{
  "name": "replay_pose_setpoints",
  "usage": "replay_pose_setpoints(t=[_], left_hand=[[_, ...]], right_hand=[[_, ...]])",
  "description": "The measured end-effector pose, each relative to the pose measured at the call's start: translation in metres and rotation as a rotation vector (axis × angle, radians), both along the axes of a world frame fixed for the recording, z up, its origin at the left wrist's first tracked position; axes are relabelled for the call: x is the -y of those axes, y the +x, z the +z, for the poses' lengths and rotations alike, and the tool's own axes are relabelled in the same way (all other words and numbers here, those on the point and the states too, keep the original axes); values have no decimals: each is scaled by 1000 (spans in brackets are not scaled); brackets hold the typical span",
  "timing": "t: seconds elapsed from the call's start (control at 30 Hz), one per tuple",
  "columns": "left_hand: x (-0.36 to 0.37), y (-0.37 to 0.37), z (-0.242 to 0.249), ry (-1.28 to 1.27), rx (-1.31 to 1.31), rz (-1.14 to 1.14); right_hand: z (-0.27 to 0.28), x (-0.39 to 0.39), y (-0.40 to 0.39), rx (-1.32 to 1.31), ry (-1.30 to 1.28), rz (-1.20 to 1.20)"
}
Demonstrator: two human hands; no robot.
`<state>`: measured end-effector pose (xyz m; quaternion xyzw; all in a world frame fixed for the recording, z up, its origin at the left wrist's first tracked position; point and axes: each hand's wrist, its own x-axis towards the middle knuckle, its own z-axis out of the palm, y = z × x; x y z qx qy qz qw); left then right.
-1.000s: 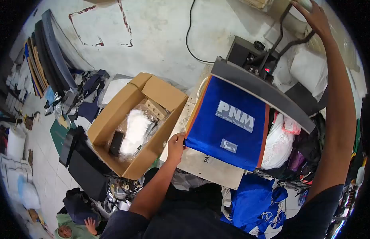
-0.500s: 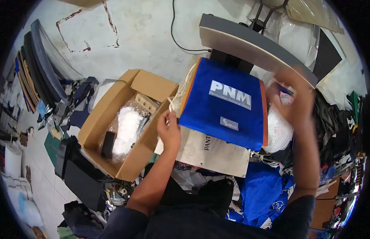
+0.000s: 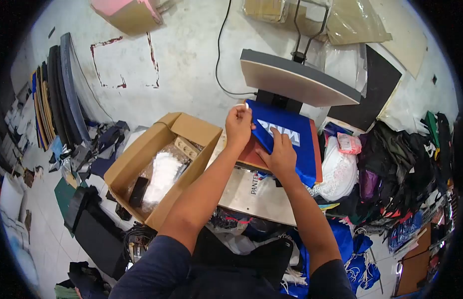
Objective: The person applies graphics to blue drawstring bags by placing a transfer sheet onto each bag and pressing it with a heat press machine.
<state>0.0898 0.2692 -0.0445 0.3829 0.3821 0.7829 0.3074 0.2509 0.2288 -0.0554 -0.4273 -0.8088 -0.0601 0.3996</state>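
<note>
A blue drawstring bag with white PNM lettering and orange edges lies on the lower plate of a heat press, under its raised upper plate. My left hand is closed on the bag's upper left corner, where a loop of white cord shows at the fingertips. On the bag's front rests my right hand, its thumb and fingers around the left part of the blue cloth, which is raised and folded over. An orange-brown surface shows beneath that fold. A pale board with dark printed letters sticks out below the bag.
An open cardboard box at the left holds a white stack, a power strip and a dark block. A white bundle and a pink packet sit at the right, beside heaped dark cloth. More blue bags lie lower right.
My right hand has come from the press's right side onto the bag. My left hand has moved up to the bag's upper corner. The bag's left part is now folded over; the view has shifted.
</note>
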Motion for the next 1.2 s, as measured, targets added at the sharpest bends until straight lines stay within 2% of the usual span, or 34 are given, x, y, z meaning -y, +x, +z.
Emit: replay_pose_setpoints(t=[0.07, 0.1, 0.17, 0.23, 0.3, 0.33, 0.37, 0.43, 0.53, 0.57, 0.63, 0.67, 0.73, 0.77, 0.83, 0.87, 0.9, 0.97, 1.0, 1.07, 1.1, 1.17, 1.2], left_hand=[[10, 9, 0, -68, -60, -164], [9, 7, -7, -59, -66, -162], [7, -1, -18, -86, -461, -180], [3, -19, -23, -142, -464, -266], [-11, -42, -25, -215, -588, -52], [-23, -55, -24, -407, -664, 53], [-38, -68, -30, -414, -660, 49], [-78, -89, -56, -699, -846, 95], [-155, -109, -116, -803, -752, 205], [-150, -106, -103, -805, -748, 203], [-129, -91, -58, -997, -140, -131], [-142, -94, -61, -990, -137, -137], [-176, -108, -87, -1062, -273, -333], [-198, -112, -105, -1059, -272, -336], [-238, -118, -135, -849, -386, -421], [-227, -101, -121, -793, -261, -306], [-242, -108, -131, -794, -251, -301], [-279, -118, -145, -823, -521, -216], [-287, -121, -149, -823, -524, -221], [-304, -128, -152, -748, -624, -71], [-314, -128, -153, -743, -622, -70], [-327, -127, -159, -501, -477, -17], [-327, -120, -152, -510, -471, -26]], right_hand=[[10, -9, -7, -51, -67, -28], [14, -14, -11, -97, -145, -54], [16, -19, -10, -111, -180, -32], [12, -21, -5, -131, -269, -3], [9, -16, -2, -200, -254, 0], [6, -15, 1, -235, -240, 29], [4, -14, 3, -272, -225, 58], [-1, -13, 8, -280, -242, 69], [-5, -10, 14, -280, -282, 76], [-4, -11, 16, -279, -293, 69], [-8, -11, 21, -290, -343, 81], [-7, -13, 24, -302, -387, 98], [-3, -12, 24, -286, -418, 98], [-1, -11, 23, -272, -455, 106], [1, -10, 21, -262, -425, 112], [2, -10, 20, -261, -441, 127], [1, -11, 19, -259, -459, 144], [-1, -14, 18, -262, -426, 149], [1, -15, 19, -257, -447, 147], [-2, -20, 20, -252, -460, 142], [-5, -23, 20, -261, -454, 159], [-8, -29, 17, -264, -455, 175], [-10, -31, 16, -264, -448, 167]])
